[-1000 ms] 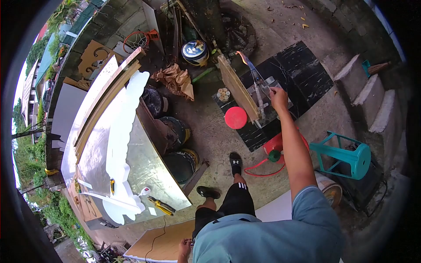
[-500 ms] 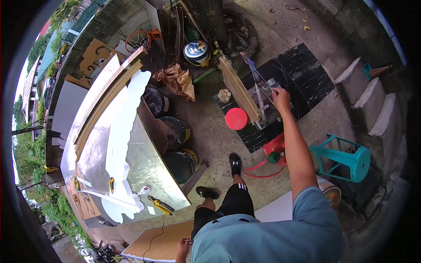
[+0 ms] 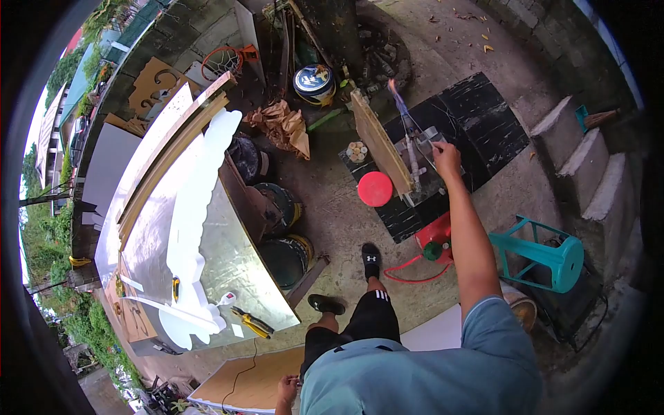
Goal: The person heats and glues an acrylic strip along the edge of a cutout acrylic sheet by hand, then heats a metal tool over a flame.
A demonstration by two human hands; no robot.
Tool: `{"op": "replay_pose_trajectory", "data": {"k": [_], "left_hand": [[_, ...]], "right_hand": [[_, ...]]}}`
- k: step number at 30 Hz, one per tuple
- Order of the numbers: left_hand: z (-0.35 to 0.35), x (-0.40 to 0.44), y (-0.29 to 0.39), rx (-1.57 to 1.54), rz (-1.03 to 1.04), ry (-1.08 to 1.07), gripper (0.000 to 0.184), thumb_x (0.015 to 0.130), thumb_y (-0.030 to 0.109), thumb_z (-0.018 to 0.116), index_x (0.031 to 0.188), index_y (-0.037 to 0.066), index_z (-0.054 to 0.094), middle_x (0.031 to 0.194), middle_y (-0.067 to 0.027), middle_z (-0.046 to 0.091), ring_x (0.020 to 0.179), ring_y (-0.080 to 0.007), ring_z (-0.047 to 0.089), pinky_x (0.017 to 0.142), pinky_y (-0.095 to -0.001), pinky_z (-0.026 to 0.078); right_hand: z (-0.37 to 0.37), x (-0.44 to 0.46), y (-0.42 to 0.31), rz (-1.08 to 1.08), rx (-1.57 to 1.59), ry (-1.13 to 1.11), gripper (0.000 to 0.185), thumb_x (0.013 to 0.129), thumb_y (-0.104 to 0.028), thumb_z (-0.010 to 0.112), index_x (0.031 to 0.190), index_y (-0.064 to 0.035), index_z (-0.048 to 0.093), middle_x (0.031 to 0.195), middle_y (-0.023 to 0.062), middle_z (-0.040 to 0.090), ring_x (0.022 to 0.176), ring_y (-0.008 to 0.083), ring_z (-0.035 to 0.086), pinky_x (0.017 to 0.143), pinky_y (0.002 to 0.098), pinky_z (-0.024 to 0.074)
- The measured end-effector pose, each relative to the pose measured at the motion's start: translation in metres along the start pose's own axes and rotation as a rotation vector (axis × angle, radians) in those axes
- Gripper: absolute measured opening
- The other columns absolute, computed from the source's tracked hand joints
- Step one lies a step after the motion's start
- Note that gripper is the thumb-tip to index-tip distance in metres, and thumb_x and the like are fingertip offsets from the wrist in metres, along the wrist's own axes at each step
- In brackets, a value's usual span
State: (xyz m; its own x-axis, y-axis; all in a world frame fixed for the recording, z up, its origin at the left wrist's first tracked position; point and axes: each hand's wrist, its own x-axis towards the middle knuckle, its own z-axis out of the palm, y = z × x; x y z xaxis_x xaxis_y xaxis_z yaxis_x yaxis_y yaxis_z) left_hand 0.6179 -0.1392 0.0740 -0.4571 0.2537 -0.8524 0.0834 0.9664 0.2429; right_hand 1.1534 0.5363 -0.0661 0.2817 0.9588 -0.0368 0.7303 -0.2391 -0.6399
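My right hand (image 3: 446, 158) is closed on a thin metal rod (image 3: 423, 133), stretched out over the black mat. The rod slants up and left toward a blue and orange flame (image 3: 399, 99). That flame rises from a metal burner (image 3: 414, 160) beside an upright wooden board (image 3: 379, 142). A small metal block (image 3: 430, 133) sits close to the right fingers. Down by my waist at the bottom edge is my left hand (image 3: 287, 389); its fingers are partly hidden against the shirt, so their grip is unclear.
A red round lid (image 3: 375, 189) lies near the board. A red gas tank (image 3: 436, 235) with a red hose stands by the mat (image 3: 477, 114). A teal stool (image 3: 546, 256) is at right. Pliers (image 3: 252, 322) and white cut sheets (image 3: 183, 242) lie on the metal-topped table (image 3: 242, 277).
The view has shifted slightly. My right hand has lowered a little relative to the burner and still holds the rod. The flame tip shows more orange. My left hand stays by my waist.
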Motion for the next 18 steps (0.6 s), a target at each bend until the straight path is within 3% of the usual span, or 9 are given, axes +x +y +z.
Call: {"op": "replay_pose_trajectory", "data": {"k": [18], "left_hand": [[0.005, -0.015, 0.030, 0.092, 0.009, 0.005, 0.016, 0.101, 0.004, 0.053, 0.109, -0.006, 0.062, 0.091, -0.0140, 0.070, 0.076, -0.0200, 0.069, 0.069, -0.0315, 0.058]], "right_hand": [[0.005, 0.000, -0.001, 0.029, -0.012, 0.022, 0.024, 0.088, -0.018, 0.068, 0.107, -0.0047, 0.076, 0.101, 0.0197, 0.074, 0.097, 0.0361, 0.071, 0.085, 0.0422, 0.0551]]}}
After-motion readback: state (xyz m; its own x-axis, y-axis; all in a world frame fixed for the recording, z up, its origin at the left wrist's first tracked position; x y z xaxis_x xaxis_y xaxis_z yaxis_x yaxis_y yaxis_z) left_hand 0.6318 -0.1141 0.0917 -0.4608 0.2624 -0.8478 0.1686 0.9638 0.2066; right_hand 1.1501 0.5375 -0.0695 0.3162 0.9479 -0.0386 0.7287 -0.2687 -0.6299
